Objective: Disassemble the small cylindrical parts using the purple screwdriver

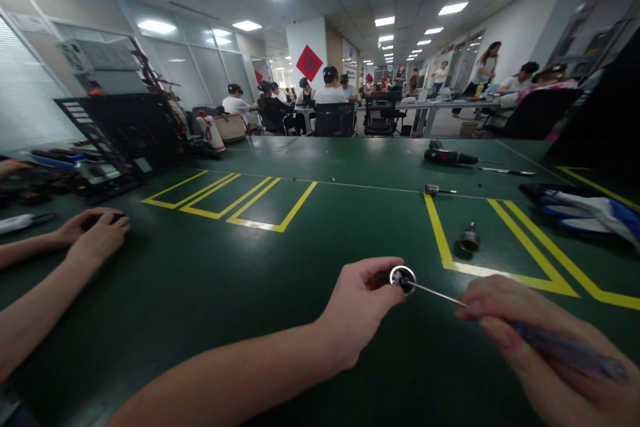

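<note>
Between the hands, the tip of a thin screwdriver sits in a small round part; the left hand pinches the part; the right hand grips the handle. Pushed too hard, I think the tip could slip and poke a finger.

Green table, yellow tape boxes. Cordless drill far right. Metal fitting inside tape corner. Black computer case left, co-worker's 2 hands near it. Gloves at right edge.
</note>
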Motion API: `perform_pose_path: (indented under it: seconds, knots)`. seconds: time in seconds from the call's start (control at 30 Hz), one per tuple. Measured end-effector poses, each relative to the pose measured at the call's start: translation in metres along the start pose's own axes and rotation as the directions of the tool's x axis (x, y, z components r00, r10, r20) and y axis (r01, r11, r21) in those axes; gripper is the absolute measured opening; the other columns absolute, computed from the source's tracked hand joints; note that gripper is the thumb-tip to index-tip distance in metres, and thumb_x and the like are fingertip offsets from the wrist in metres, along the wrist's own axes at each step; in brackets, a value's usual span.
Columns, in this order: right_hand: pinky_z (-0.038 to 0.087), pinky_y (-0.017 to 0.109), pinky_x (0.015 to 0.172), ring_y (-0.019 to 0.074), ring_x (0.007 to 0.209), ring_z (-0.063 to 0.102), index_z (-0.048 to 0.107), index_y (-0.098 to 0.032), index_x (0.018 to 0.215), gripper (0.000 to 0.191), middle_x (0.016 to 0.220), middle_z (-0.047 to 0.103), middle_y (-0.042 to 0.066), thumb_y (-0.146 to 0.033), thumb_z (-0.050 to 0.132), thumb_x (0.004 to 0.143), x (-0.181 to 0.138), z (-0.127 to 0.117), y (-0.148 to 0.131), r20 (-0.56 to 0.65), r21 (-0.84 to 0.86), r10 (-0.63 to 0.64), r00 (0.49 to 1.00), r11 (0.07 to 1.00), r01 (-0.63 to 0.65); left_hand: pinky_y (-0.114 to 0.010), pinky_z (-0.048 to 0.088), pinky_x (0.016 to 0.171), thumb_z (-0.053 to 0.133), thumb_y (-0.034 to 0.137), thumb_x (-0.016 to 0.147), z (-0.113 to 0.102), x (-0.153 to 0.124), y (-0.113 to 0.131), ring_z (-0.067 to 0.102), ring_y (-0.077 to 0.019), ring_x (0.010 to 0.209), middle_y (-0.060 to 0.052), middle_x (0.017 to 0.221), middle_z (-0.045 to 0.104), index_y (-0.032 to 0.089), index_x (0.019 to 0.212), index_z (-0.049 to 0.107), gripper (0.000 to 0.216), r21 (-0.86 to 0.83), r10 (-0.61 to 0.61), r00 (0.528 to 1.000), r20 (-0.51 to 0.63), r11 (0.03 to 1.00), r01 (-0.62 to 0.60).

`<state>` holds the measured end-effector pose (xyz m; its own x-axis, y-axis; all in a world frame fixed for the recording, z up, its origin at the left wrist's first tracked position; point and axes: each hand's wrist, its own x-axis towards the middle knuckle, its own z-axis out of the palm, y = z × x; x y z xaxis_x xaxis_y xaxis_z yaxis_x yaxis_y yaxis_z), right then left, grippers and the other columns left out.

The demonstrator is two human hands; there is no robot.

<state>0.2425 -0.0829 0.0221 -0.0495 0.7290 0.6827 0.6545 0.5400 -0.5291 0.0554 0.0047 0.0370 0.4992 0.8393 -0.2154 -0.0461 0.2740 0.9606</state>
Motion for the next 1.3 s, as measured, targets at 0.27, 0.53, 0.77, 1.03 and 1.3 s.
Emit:
perform_pose_path:
  seconds: [0.27,0.53,0.77,1.03,1.3]
  knots:
    - [0.055,0.027,0.082,0.0191,0.089,0.067,0.062,-0.023,0.102,0.019,0.092,0.072,0.003,-0.025,0.059,0.084,0.0,0.003,-0.008,0.096,-0.262,-0.246,0.964,0.929,0.263,-0.034,0.049,0.086,0.064,0.014,0.075,0.0,-0.003,-0.001,0.062,-0.0167,0.091,-0.006,0.1,0.069,0.017,0.104,0.067,0.03,0.074,0.048,0.997,0.057,0.996,-0.052]
    - [0.055,0.021,0.073,0.0134,0.072,0.069,0.062,-0.019,0.088,0.013,0.073,0.073,0.001,-0.021,0.049,0.091,0.019,0.007,-0.029,0.109,-0.303,-0.41,0.906,0.854,0.423,-0.028,0.053,0.074,0.058,0.01,0.076,0.001,-0.001,-0.004,0.065,-0.0143,0.077,-0.007,0.085,0.07,0.011,0.096,0.069,0.023,0.098,0.121,0.991,0.06,0.987,-0.127]
    - [0.054,0.022,0.073,0.0131,0.071,0.069,0.063,-0.018,0.087,0.012,0.072,0.073,0.001,-0.018,0.051,0.09,0.018,0.008,-0.03,0.099,-0.287,-0.434,0.895,0.849,0.443,-0.027,0.053,0.072,0.058,0.011,0.075,0.002,-0.001,-0.006,0.065,-0.0143,0.077,-0.006,0.084,0.071,0.012,0.096,0.07,0.024,0.105,0.132,0.989,0.058,0.985,-0.138]
    - [0.054,0.022,0.071,0.0129,0.069,0.069,0.062,-0.018,0.086,0.013,0.071,0.073,0.001,-0.018,0.049,0.09,0.018,0.008,-0.032,0.096,-0.31,-0.431,0.897,0.844,0.438,-0.027,0.052,0.071,0.056,0.014,0.077,0.0,0.002,-0.01,0.064,-0.0136,0.075,-0.005,0.084,0.07,0.013,0.094,0.07,0.021,0.133,0.17,0.981,0.095,0.974,-0.182]
    - [0.056,0.026,0.074,0.0161,0.072,0.069,0.063,-0.02,0.085,0.012,0.072,0.072,0.001,-0.018,0.052,0.087,0.012,0.003,-0.025,0.062,-0.314,-0.412,0.909,0.857,0.409,-0.033,0.05,0.082,0.064,0.002,0.067,-0.002,0.003,-0.007,0.062,-0.0173,0.09,-0.006,0.098,0.067,0.016,0.104,0.063,0.04,0.088,0.07,0.991,0.111,0.993,-0.08]
